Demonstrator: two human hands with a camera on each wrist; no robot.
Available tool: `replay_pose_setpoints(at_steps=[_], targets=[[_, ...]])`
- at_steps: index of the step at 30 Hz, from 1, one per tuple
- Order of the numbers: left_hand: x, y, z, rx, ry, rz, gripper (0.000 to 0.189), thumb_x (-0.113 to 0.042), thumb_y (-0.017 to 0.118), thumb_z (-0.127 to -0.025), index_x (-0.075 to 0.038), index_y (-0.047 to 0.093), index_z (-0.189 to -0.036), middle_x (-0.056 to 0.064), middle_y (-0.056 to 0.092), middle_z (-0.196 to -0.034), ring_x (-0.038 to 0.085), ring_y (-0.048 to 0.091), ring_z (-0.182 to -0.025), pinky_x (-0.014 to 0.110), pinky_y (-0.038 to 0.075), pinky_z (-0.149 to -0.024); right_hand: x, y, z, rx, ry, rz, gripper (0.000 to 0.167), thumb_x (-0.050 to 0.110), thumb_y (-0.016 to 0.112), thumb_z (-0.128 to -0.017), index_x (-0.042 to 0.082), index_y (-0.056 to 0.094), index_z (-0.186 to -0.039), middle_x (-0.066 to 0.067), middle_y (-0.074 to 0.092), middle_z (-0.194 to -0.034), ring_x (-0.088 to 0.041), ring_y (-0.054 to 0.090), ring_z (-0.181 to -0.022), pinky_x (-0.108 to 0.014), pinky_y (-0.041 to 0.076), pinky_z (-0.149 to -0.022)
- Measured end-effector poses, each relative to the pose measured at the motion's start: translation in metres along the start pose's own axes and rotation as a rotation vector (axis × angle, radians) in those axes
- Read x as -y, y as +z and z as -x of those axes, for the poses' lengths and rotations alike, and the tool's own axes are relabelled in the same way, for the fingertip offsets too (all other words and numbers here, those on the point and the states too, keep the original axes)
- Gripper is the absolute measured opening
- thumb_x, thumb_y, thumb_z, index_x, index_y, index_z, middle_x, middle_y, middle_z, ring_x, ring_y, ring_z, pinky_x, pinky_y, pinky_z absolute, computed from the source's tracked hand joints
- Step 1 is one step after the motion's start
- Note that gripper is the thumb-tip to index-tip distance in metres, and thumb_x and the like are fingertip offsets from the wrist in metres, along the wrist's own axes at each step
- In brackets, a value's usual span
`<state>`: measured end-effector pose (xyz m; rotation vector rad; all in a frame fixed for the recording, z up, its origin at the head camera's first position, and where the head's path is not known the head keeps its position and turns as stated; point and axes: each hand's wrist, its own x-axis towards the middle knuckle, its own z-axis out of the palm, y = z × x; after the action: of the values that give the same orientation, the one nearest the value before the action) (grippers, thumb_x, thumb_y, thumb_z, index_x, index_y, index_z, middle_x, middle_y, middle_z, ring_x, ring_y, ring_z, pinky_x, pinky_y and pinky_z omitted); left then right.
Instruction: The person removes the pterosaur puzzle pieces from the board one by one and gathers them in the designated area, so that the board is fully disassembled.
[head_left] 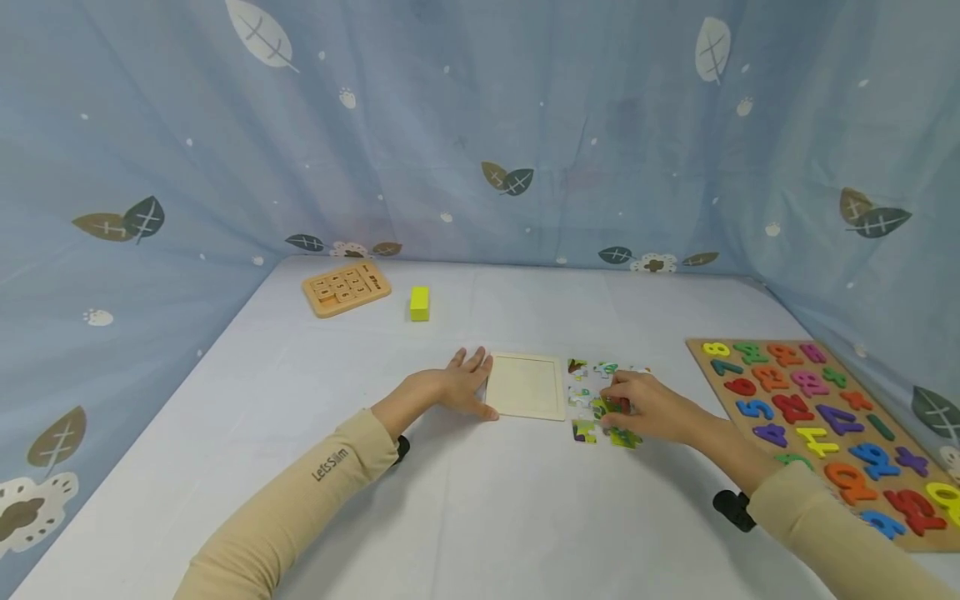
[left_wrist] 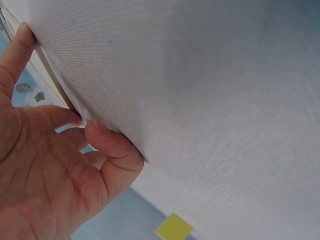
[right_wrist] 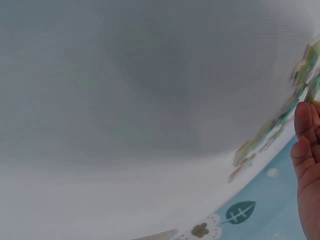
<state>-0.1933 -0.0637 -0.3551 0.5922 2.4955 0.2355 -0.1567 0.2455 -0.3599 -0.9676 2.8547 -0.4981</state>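
Note:
A square pale wooden puzzle tray (head_left: 527, 387) lies flat on the white tabletop with its inside bare. My left hand (head_left: 462, 385) rests at the tray's left edge, fingers spread and thumb at the near corner; the left wrist view shows the fingertips against the tray's side (left_wrist: 54, 77). Several colourful jigsaw pieces (head_left: 583, 431) lie in loose rows to the right of the tray. Over these pieces, my right hand (head_left: 648, 407) pinches one puzzle piece (right_wrist: 312, 89) between thumb and fingers. The hand partly hides that piece and its neighbours.
A wooden number-slide puzzle (head_left: 347, 288) and a yellow block (head_left: 419, 304) sit at the back left. At the right, under the right forearm, lies a board of coloured numbers (head_left: 806, 408). A blue leaf-print curtain (head_left: 480, 125) hangs behind the table.

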Motion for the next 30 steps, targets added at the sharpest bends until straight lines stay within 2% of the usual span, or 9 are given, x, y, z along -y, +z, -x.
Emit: replay_pose_setpoints(at_steps=[7,17,24,30], targets=[[0.0,0.0,0.0,0.017,-0.015,-0.01,0.095,-0.05,0.057,-0.092,-0.01,-0.001,-0.155,0.008,-0.011,-0.163,0.033,-0.014,-0.149,0.053,0.008,-0.12,-0.007,0.0,0.014,0.018,0.008,0.001,0.038,0.022,0.074,-0.084,-0.007,0.07,-0.108,0.004,0.054,-0.079,-0.001,0.043,-0.066,-0.017,0.039,-0.056],[0.0,-0.001,0.002,0.001,0.004,0.005,0.096,-0.05,0.059,-0.091,-0.007,0.002,-0.155,0.011,-0.009,-0.163,0.036,-0.012,-0.149,0.055,0.009,-0.119,-0.015,-0.005,0.031,0.004,-0.016,0.005,0.034,0.021,0.075,-0.083,-0.005,0.071,-0.105,0.005,0.052,-0.079,0.0,0.043,-0.067,-0.017,0.038,-0.056],[0.001,-0.002,0.001,0.012,0.008,-0.003,0.097,-0.05,0.059,-0.092,-0.006,0.0,-0.155,0.012,-0.01,-0.162,0.037,-0.013,-0.148,0.055,0.009,-0.119,-0.021,-0.007,0.043,0.004,0.021,0.001,0.031,0.017,0.075,-0.082,-0.005,0.071,-0.103,0.005,0.051,-0.079,0.002,0.042,-0.066,-0.016,0.038,-0.055],[0.001,-0.002,0.0,0.011,0.016,-0.007,0.097,-0.05,0.059,-0.092,-0.006,0.0,-0.155,0.013,-0.01,-0.162,0.038,-0.013,-0.148,0.055,0.009,-0.119,-0.023,-0.008,0.057,0.0,0.046,0.016,0.036,0.021,0.075,-0.082,-0.006,0.071,-0.106,0.007,0.051,-0.08,0.004,0.042,-0.067,-0.016,0.038,-0.054]])
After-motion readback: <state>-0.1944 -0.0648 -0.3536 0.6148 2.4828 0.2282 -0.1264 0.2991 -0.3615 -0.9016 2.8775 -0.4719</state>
